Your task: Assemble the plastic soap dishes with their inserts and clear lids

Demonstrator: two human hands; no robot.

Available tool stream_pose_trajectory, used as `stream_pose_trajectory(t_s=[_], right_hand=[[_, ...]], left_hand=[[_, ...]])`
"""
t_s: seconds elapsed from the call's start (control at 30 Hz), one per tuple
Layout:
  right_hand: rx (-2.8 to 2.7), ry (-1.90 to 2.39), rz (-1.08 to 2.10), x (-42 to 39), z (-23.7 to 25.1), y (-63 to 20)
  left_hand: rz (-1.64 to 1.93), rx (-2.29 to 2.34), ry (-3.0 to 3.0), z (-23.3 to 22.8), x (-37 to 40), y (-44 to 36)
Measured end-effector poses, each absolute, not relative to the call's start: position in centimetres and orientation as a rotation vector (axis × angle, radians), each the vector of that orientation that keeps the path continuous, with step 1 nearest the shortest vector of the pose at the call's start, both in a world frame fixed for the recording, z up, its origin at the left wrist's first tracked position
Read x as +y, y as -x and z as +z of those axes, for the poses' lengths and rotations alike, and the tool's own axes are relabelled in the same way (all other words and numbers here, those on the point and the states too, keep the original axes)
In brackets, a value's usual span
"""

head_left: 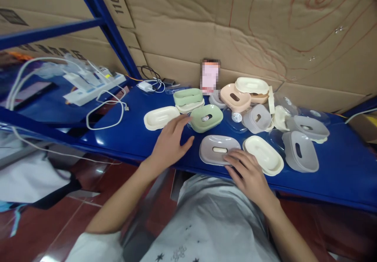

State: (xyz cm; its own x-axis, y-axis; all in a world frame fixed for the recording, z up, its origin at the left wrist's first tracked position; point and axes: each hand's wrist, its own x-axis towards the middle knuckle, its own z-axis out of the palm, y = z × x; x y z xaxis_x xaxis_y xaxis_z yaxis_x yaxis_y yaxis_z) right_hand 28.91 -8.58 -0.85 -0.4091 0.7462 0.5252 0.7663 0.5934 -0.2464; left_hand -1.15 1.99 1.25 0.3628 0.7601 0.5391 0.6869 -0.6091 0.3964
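Note:
A shallow grey oval tray [213,142] with a central slot lies near the shelf's front edge; something cream shows through the slot. My right hand [247,170] has its fingertips inside the tray's right end and its thumb at the near rim. My left hand [172,140] is open, thumb spread, its fingertips close beside a green slotted tray [210,124]; whether they touch it I cannot tell. Left of that tray sits a cream oval tray [160,117], with a green oval piece [188,96] behind. Another cream tray [263,156] is just right of the grey one.
Peach slotted pieces [235,98], a deep grey piece [301,152] and clear lids [235,121] crowd the right of the blue shelf [338,171]. A phone [210,77] leans against the cardboard behind. A power strip [96,89] and white cables lie left, by a blue post [114,34].

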Motion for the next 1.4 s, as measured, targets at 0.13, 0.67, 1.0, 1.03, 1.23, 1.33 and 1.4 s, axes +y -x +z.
stream_pose_trajectory(t_s=[0.13,0.67,1.0,1.03,1.23,1.33,1.4], right_hand=[[-2.221,1.189,-0.029,-8.6,-0.9,-28.9],[-2.211,1.195,0.003,-8.6,-0.8,-28.9],[-2.062,1.29,0.048,-9.0,-1.2,-28.9],[-2.03,1.299,0.066,-9.0,-1.2,-29.0],[-2.036,1.287,0.149,-8.6,-0.9,-29.3],[-2.0,1.282,0.132,-8.6,-1.0,-29.3],[-1.991,1.288,0.11,-8.6,-1.0,-29.2]], left_hand=[[0.696,1.398,-2.513,1.6,6.0,0.8],[0.986,1.602,-2.481,1.3,1.3,2.6],[1.068,0.994,-2.522,0.3,-0.3,1.0],[1.047,0.938,-2.539,0.3,-0.4,0.6],[1.097,0.773,-2.674,0.4,-0.7,-1.2],[1.083,0.778,-2.663,0.2,-0.8,-1.6],[1.072,0.801,-2.654,0.1,-0.9,-1.8]])
